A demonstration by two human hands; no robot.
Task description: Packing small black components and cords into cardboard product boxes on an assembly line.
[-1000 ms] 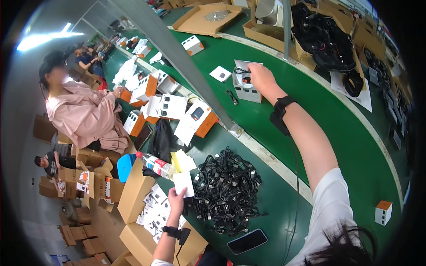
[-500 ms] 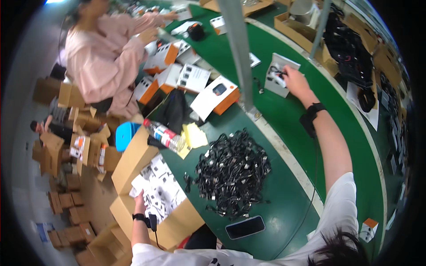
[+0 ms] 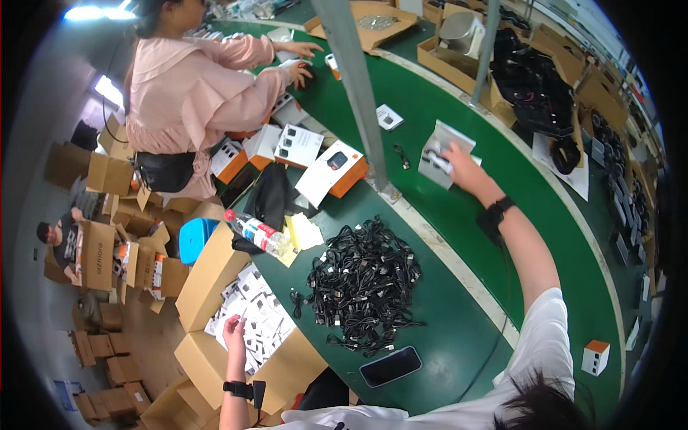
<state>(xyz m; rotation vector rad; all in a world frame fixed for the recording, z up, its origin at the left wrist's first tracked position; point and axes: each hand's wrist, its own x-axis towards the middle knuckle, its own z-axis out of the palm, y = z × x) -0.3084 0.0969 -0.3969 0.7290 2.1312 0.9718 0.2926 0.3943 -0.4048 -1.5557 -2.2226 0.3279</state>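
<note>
My left hand (image 3: 235, 335) is over a cardboard carton (image 3: 290, 369) filled with small white printed leaflets (image 3: 261, 312). Its curled fingers pinch what looks like one leaflet (image 3: 243, 314), seen edge-on. Out to the right, on the green conveyor belt, lies an open white box (image 3: 436, 175). My right hand (image 3: 464, 169) reaches into that box, fingers bent down; whatever they grip is hidden. Between my arms a heap of black cables (image 3: 365, 283) with metal plugs covers part of the green table. One loose coiled cable (image 3: 401, 156) lies on the belt left of the box.
A phone (image 3: 390, 367) lies below the cables. A plastic bottle (image 3: 256, 233) rests on yellow paper (image 3: 304, 231). Orange-and-white boxes (image 3: 333, 170) are stacked beyond. A metal post (image 3: 356, 93) rises at the belt's edge. A co-worker in pink (image 3: 193, 100) handles things at the belt.
My left hand has lifted from the leaflets' left side, with a leaflet seemingly between its fingers. My right hand stays at the open box; the black cable seen there is now mostly covered.
</note>
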